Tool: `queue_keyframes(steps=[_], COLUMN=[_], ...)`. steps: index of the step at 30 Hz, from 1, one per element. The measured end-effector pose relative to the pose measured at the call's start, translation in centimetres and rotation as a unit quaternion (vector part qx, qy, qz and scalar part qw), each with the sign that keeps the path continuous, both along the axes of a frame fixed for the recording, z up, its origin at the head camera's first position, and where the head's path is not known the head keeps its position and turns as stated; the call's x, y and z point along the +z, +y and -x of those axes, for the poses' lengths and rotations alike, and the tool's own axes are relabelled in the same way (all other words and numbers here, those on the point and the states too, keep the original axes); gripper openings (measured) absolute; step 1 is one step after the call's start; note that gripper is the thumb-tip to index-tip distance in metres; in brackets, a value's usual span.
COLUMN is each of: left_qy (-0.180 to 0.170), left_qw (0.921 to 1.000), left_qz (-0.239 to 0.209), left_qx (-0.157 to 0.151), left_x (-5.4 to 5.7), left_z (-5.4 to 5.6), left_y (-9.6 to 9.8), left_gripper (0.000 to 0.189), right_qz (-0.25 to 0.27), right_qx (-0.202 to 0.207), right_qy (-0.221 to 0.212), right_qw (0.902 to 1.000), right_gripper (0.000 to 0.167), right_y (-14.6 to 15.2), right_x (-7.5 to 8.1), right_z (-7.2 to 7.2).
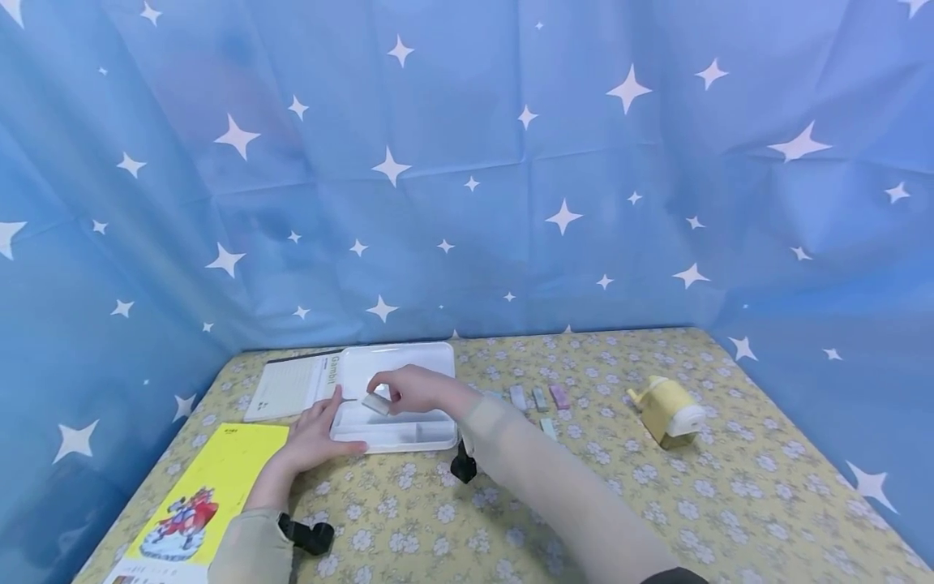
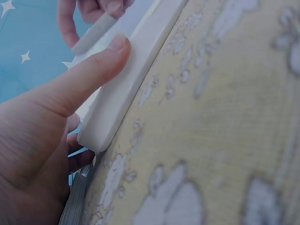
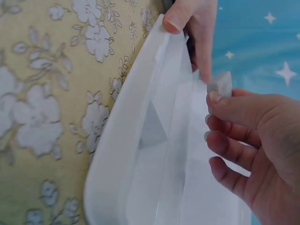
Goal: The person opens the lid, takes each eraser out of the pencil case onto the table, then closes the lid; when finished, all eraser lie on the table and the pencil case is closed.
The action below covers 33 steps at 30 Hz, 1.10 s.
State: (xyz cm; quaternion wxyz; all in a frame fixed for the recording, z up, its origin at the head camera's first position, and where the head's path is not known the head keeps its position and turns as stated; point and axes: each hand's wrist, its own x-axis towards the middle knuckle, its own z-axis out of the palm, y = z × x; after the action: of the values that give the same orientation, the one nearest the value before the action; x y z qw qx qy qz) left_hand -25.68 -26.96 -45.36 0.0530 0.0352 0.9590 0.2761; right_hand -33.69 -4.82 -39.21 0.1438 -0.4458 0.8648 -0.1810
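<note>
A shallow white plastic box (image 1: 397, 354) with long compartments along its near side lies on the table. At its near left corner, my left hand (image 1: 314, 434) holds it; the thumb (image 2: 105, 58) lies over the front rim and the other fingers go round the left end, partly hidden. Over the inside of the box, my right hand (image 1: 416, 389) pinches a small pale grey block (image 3: 221, 84) between thumb and forefinger. The other right fingers are loosely bent. That block (image 1: 375, 403), apparently an eraser, is tilted and held above the box floor.
Several small pastel blocks (image 1: 559, 397) lie right of the box. Farther right stands a yellow-and-white device (image 1: 667, 410) with a protruding part. A lined notepad (image 1: 288, 388) sits left of the box, and a yellow book (image 1: 241, 462) lies nearer. A blue star-patterned curtain (image 1: 467, 203) borders the table.
</note>
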Motion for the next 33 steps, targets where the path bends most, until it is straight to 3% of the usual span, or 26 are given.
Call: queue_keyframes(steps=[14,25,33], left_qy=[0.003,0.012,0.007], left_qw=[1.0000,0.9998,0.9998], left_qz=[-0.005,-0.008,-0.011], left_qx=[-0.001,-0.012,-0.014], left_x=[-0.5,-0.4,-0.3], left_z=[0.0,-0.2,-0.3], left_y=[-0.1,-0.2,0.0], left_gripper=[0.124,0.124,0.124], right_qz=[0.041,0.089,0.116], right_qx=[-0.011,-0.048,-0.064], right_qy=[0.004,-0.014,0.001], right_qw=[0.9991,0.9948,0.9912], right_gripper=[0.044,0.043,0.042], right_y=[4.0,9.8,14.7], right_x=[0.0,0.1,0.1], right_z=[-2.3,-3.8,-5.1])
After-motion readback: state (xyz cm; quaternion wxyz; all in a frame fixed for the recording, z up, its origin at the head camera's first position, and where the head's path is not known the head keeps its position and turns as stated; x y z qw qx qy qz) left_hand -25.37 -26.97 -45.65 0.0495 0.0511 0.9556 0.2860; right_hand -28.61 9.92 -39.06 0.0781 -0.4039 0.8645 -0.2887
